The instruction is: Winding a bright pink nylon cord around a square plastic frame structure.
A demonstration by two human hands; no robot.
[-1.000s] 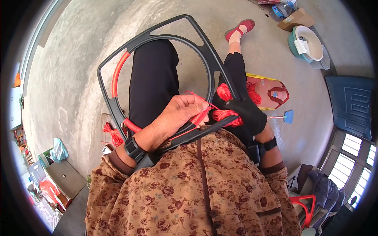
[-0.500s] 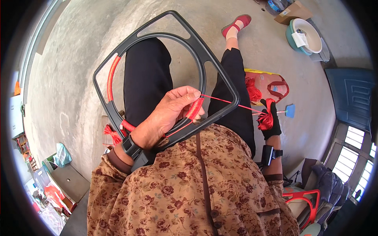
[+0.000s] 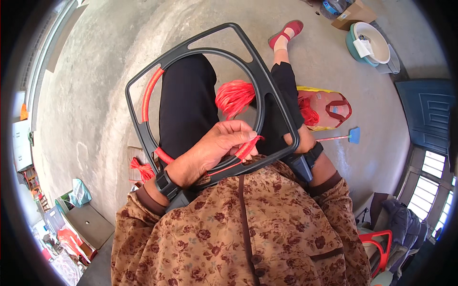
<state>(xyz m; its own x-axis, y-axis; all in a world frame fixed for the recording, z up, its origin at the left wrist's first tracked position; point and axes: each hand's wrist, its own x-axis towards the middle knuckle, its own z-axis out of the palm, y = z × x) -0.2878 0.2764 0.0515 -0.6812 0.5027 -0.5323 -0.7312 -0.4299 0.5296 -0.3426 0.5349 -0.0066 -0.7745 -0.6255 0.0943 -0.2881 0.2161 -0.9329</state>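
A black square plastic frame with a round inner ring lies across my lap. Red cord is wound tightly round parts of the ring. My left hand grips the ring's near side, thumb and fingers pinched over a wound red cord section. My right hand reaches under the frame's right side; its black-gloved fingers are mostly hidden by the frame and dark trousers. A loose bundle of red cord shows inside the ring opening, at the end of that hand.
Another red cord bundle lies left of my leg. On the floor to the right are a red and yellow bag with red cord and a blue fly swatter. Basins and a cardboard box stand far right.
My right hand has moved left from beside my knee to under the frame, bringing the red cord bundle into the ring opening. The frame has shifted slightly right; my left hand keeps its pinch.
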